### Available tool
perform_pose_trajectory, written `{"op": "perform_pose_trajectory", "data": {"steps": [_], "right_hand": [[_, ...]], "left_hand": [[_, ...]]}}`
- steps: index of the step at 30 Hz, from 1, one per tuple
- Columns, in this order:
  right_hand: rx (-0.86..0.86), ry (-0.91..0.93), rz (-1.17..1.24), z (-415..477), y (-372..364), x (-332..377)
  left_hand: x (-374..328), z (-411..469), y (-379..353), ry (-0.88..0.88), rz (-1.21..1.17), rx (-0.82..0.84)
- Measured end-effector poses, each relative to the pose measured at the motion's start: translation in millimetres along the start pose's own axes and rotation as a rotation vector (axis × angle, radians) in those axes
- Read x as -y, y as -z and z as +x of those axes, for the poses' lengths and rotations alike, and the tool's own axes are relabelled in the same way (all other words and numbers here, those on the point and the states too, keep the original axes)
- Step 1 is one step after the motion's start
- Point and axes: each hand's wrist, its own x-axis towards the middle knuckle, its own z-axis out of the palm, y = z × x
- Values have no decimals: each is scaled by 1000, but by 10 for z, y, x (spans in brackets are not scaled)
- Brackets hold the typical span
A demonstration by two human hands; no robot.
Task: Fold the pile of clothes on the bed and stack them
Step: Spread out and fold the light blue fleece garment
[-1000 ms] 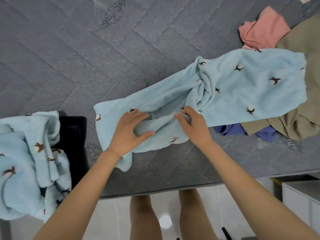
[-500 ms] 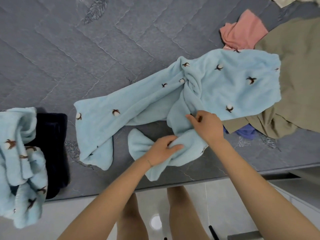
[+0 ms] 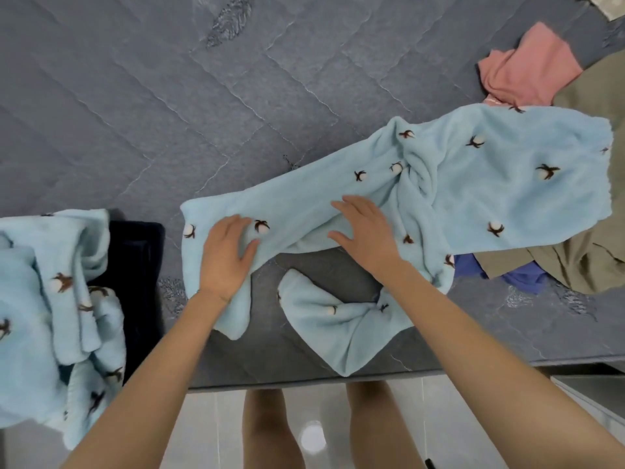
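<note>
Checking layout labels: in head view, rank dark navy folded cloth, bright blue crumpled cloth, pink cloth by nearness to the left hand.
1. Dark navy folded cloth, just left.
2. Bright blue crumpled cloth, far right.
3. Pink cloth, right, farther back.

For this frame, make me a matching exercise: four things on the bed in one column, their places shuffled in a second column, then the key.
Column one
1. pink garment
2. navy garment
3. khaki garment
4. left hand

Column two
A. at the left, against the crumpled pale blue top
B. flat on a leg of the pale blue trousers
C. right edge, partly under the trousers' waist end
D. top right, beyond the trousers

Pairs: 1-D, 2-A, 3-C, 4-B
</note>
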Motion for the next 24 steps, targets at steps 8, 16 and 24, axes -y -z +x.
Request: {"op": "perform_pose_trajectory", "data": {"steps": [8,16,24], "right_hand": [[160,72,-40,497,-261,93],[33,145,-40,572,-375,91],[-157,85,77,747,-231,393]], "left_hand": [[277,-59,-140,-127,147,5],[253,85,-114,-96,-9,-96],[-76,421,224,147,-360,-270]]}}
